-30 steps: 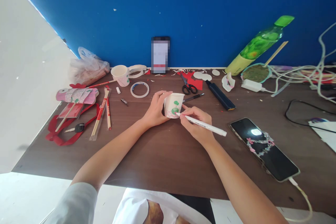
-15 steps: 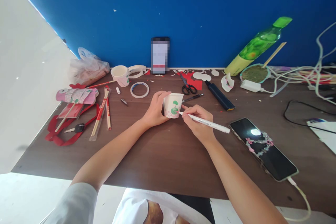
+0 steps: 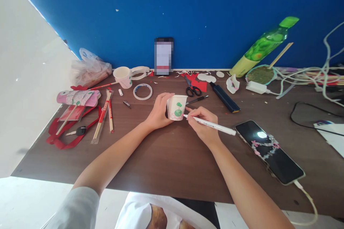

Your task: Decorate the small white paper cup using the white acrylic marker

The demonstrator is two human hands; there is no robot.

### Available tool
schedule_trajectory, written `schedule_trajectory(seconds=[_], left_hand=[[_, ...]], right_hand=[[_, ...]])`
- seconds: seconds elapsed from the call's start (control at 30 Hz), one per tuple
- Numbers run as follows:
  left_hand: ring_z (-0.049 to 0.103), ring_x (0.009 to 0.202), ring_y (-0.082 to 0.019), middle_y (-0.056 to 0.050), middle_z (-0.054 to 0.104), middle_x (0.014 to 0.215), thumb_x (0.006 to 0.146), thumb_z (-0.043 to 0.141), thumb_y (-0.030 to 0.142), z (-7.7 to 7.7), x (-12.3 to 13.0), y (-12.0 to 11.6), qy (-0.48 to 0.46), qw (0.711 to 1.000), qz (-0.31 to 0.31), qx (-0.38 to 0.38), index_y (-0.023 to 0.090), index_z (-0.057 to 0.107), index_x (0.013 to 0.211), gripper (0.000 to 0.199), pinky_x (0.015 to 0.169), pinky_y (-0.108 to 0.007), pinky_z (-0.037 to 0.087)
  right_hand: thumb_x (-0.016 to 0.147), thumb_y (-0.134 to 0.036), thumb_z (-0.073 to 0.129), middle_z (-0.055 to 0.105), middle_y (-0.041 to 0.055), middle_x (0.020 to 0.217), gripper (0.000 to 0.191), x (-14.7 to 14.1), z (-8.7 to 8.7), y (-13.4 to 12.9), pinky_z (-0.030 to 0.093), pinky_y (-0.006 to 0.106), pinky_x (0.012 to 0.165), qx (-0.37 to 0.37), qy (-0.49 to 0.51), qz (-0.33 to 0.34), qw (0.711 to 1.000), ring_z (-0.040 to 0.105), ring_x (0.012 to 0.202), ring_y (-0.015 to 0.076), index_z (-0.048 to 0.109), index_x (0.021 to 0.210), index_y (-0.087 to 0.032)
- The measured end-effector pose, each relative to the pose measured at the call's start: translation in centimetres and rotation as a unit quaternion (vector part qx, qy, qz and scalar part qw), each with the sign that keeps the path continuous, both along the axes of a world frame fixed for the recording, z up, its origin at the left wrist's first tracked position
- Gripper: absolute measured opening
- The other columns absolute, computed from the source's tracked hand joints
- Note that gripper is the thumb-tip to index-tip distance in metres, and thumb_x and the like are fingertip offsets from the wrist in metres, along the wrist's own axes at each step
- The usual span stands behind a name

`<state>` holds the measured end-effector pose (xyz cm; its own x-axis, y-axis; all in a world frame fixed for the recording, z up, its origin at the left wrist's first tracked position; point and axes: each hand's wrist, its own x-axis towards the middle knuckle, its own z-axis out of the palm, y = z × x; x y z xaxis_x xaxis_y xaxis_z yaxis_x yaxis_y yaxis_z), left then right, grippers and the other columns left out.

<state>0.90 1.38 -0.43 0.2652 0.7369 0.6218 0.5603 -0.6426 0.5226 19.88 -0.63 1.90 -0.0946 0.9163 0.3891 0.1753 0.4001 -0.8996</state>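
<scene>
While the left hand (image 3: 159, 112) clasps the paper cup (image 3: 176, 107) mid-counter (image 3: 161, 157), the right hand (image 3: 206, 136) pinches a white marker (image 3: 223, 129), tip close by the cup's side — should the paper wall flex or the cup turn, a mark could stray.

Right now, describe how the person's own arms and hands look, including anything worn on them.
The left hand and right hand wear no gloves, and no rings or watch can be seen. A loose, light grey sleeve ends partway along the left arm; the right arm shows no sleeve.
</scene>
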Motion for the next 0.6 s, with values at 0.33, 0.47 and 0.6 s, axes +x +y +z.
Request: schedule_trajectory(seconds=[0.33, 0.47, 0.6], left_hand=[[0.045, 0.124, -0.030, -0.016, 0.046, 0.132, 0.073, 0.074, 0.048, 0.1, 0.1, 0.0, -0.008, 1.000, 0.004, 0.010, 0.022, 0.027, 0.137, 0.083, 0.107, -0.049, 0.038], [0.043, 0.129, -0.032, -0.017, 0.044, 0.136, 0.072, 0.075, 0.049, 0.0, 0.0, -0.1, -0.006, 1.000, 0.003, -0.016, 0.022, 0.026, 0.138, 0.086, 0.109, -0.051, 0.036], [0.036, 0.139, -0.035, -0.019, 0.038, 0.145, 0.071, 0.075, 0.048, 0.1, -0.1, -0.2, 0.016, 0.996, 0.006, -0.082, 0.024, 0.020, 0.141, 0.092, 0.114, -0.059, 0.025]], right_hand=[[0.070, -0.015, 0.065, 0.062, -0.0030, 0.059, 0.014, 0.1, -0.2, 0.1, 0.056, 0.045, 0.092, -0.004, -0.006, 0.002, 1.000, 0.073, 0.080, 0.0236, 0.059, 0.061, -0.023], [0.070, -0.017, 0.067, 0.060, -0.0045, 0.056, 0.015, 0.1, -0.1, 0.1, 0.055, 0.046, 0.096, 0.016, 0.001, 0.021, 1.000, 0.068, 0.066, 0.0184, 0.058, 0.060, -0.023], [0.076, -0.026, 0.066, 0.055, -0.0061, 0.049, 0.022, 0.0, 0.8, 0.0, 0.053, 0.049, 0.098, 0.022, 0.037, 0.012, 0.999, 0.058, 0.053, 0.0132, 0.056, 0.057, -0.023]])
